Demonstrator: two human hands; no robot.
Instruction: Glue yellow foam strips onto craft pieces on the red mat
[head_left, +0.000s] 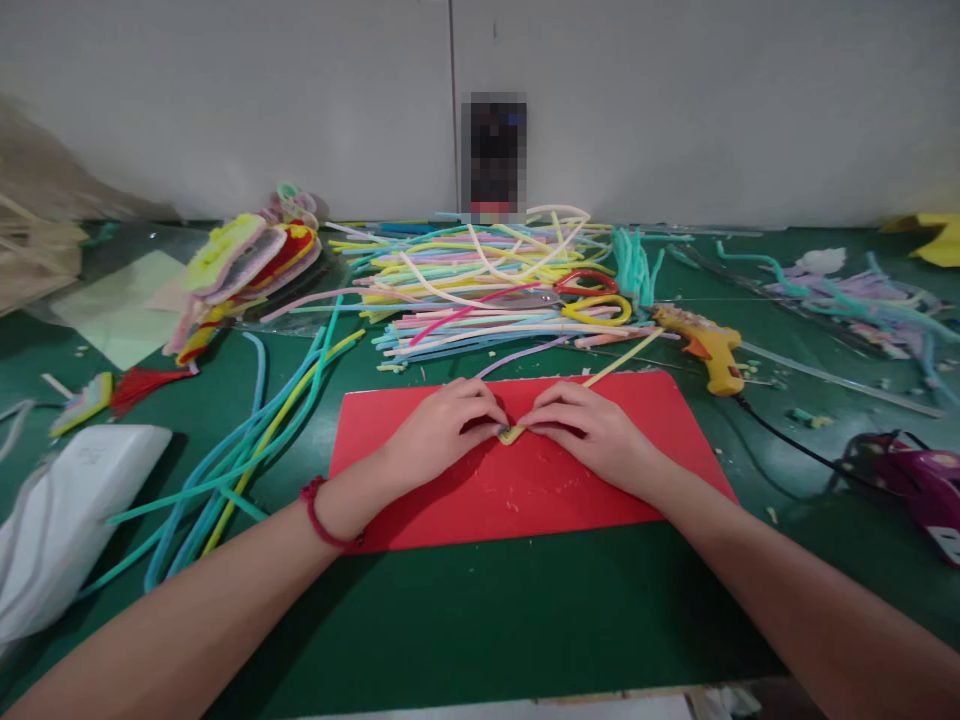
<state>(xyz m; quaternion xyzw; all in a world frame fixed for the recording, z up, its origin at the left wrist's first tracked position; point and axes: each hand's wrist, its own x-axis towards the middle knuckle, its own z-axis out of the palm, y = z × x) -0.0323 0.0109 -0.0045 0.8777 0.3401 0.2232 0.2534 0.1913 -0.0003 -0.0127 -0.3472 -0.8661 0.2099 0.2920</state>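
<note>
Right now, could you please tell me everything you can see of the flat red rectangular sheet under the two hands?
The flat red rectangular sheet looks thin, smooth and stiff, perhaps plastic or card. It lies flat on the green table, with a long side toward the person. Small pale crumbs dot its middle. The left hand and right hand rest on its far half, pinching the bent end of a yellow fuzzy stem against it. The stem runs off over the far edge.

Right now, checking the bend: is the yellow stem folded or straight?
Folded: the yellow stem forms a loop pinched between left hand and right hand.
</note>
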